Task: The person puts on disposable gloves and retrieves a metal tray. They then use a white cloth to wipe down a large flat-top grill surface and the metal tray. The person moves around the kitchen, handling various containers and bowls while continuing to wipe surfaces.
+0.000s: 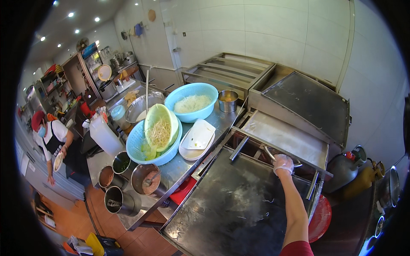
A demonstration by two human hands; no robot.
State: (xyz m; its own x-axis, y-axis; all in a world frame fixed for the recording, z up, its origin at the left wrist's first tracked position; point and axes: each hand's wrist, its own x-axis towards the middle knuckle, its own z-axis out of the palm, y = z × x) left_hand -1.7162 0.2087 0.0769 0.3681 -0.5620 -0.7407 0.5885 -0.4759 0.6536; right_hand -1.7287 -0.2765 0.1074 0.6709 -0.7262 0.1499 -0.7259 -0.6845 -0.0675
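Note:
My right hand (283, 164), in a clear plastic glove, is closed around the curved metal handle (269, 153) on the front of a steel drawer steamer. The pale metal tray (285, 134) lies just beyond it. Below my forearm spreads a dark, wet metal tray (224, 198) with a few white scraps on it. My left hand is out of view. To the left, a blue basket of white shreds (192, 104), a green basket of sprouts (160, 131) and a white scoop-like dish (200, 134) stand on the steel table.
Several steel pots, one with pinkish minced filling (150, 180), stand near the table's (144, 214) left edge. A dark tray (307, 102) leans over the steamer's far side. Gas cylinders (344, 171) and a red basin (320, 217) are at right. A co-worker (56, 137) stands far left.

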